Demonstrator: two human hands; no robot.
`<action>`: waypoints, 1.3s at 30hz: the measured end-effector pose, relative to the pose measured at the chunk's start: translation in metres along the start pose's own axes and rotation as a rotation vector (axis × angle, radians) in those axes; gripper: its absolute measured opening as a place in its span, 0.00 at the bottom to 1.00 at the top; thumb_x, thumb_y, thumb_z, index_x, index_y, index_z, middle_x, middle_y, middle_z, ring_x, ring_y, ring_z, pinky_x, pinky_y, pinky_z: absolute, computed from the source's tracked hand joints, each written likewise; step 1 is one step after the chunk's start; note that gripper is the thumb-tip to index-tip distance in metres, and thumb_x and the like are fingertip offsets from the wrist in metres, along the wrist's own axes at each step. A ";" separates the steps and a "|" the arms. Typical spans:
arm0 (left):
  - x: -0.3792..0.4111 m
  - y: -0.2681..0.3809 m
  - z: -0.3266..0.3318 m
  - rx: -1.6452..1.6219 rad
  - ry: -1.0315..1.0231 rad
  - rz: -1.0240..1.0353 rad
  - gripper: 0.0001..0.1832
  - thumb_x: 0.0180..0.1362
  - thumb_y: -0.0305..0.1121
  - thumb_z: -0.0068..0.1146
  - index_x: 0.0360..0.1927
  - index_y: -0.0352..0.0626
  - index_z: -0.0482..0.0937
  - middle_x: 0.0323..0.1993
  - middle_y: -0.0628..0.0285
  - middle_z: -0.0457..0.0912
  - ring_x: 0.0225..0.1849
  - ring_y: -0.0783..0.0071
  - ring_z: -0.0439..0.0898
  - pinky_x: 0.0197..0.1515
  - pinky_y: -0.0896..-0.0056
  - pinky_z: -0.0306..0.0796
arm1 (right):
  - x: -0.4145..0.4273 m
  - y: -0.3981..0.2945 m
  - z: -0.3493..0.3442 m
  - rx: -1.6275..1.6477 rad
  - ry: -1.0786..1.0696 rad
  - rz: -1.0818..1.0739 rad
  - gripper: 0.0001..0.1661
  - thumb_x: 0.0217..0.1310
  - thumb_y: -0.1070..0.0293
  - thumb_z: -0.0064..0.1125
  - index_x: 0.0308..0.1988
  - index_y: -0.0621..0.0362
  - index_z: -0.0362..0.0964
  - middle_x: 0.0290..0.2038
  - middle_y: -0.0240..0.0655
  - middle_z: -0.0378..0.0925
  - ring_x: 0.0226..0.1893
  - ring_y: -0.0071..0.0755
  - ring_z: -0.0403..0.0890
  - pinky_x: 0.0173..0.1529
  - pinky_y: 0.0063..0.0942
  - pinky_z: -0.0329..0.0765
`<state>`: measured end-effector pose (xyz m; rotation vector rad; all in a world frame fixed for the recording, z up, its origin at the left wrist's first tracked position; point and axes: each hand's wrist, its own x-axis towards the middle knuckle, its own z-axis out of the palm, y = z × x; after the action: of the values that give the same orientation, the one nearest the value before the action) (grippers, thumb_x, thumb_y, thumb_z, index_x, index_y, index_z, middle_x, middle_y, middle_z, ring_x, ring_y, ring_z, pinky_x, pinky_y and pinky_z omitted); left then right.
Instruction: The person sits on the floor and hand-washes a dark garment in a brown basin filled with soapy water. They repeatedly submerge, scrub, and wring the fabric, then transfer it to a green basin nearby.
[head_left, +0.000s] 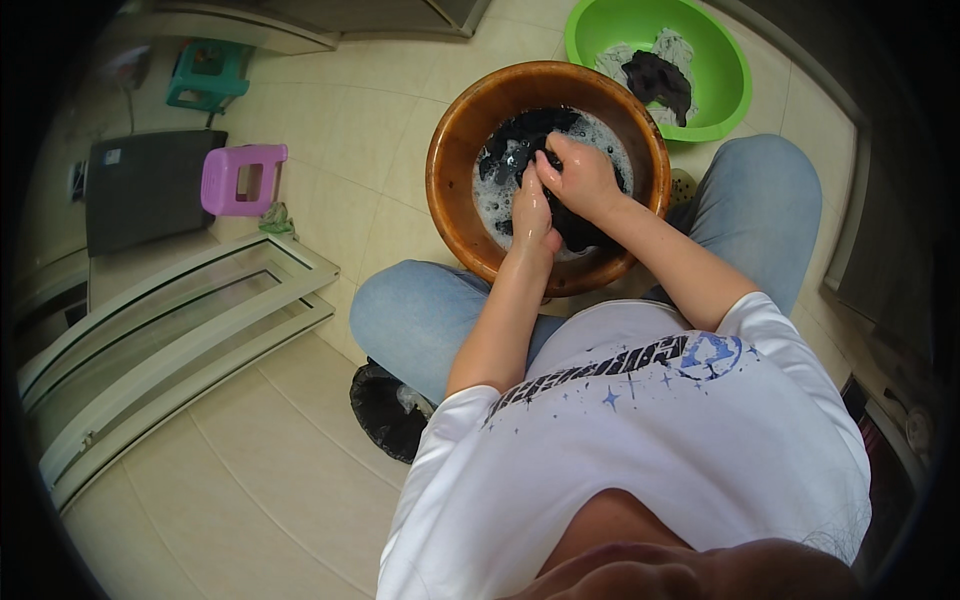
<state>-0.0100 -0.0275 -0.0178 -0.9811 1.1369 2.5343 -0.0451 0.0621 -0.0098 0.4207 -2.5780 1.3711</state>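
Between my knees stands a round brown tub (452, 202) holding soapy, foamy water. Black wet cloth (581, 225) lies in it, partly under the surface. My right hand (581, 172) grips a bunched piece of the cloth above the water, its fingers curled. Right beside it, my left hand (535, 214) is against the same cloth with its fingers extended and close to the right fingertips; whether it grips the cloth is hard to see. Behind the tub at the right, a green plastic basin (720, 90) contains a dark cloth (658, 81) and pale patterned cloth (675, 49).
Glass-paned sliding door panels (195, 330) stand at the left, near a purple plastic stool (262, 176) and a green stool (206, 75). A bin with a black liner (379, 412) is beside my left leg. A dark cabinet (405, 15) borders the tiled floor at the top.
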 end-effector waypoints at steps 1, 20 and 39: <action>-0.007 0.003 0.007 -0.002 0.018 -0.007 0.23 0.61 0.47 0.44 0.49 0.38 0.71 0.45 0.57 0.75 0.46 0.67 0.74 0.47 0.68 0.70 | 0.000 0.003 0.001 0.001 0.007 0.030 0.14 0.52 0.58 0.54 0.24 0.56 0.64 0.20 0.44 0.72 0.23 0.52 0.75 0.26 0.43 0.70; -0.007 0.017 0.005 0.073 -0.114 0.140 0.20 0.59 0.41 0.50 0.47 0.35 0.73 0.42 0.58 0.78 0.42 0.69 0.77 0.47 0.71 0.70 | 0.012 0.068 0.007 0.213 -0.029 0.234 0.18 0.57 0.56 0.52 0.25 0.59 0.69 0.20 0.47 0.70 0.25 0.50 0.73 0.30 0.41 0.68; -0.028 0.067 0.003 0.131 -0.318 0.429 0.10 0.56 0.29 0.48 0.38 0.35 0.76 0.35 0.62 0.79 0.36 0.78 0.75 0.42 0.78 0.69 | 0.031 0.003 -0.048 0.556 -0.522 0.079 0.17 0.48 0.67 0.67 0.34 0.56 0.64 0.24 0.20 0.57 0.25 0.13 0.57 0.29 0.14 0.58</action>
<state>-0.0190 -0.0688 0.0416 -0.3063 1.5126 2.7488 -0.0735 0.0986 0.0240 0.8675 -2.5505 2.2688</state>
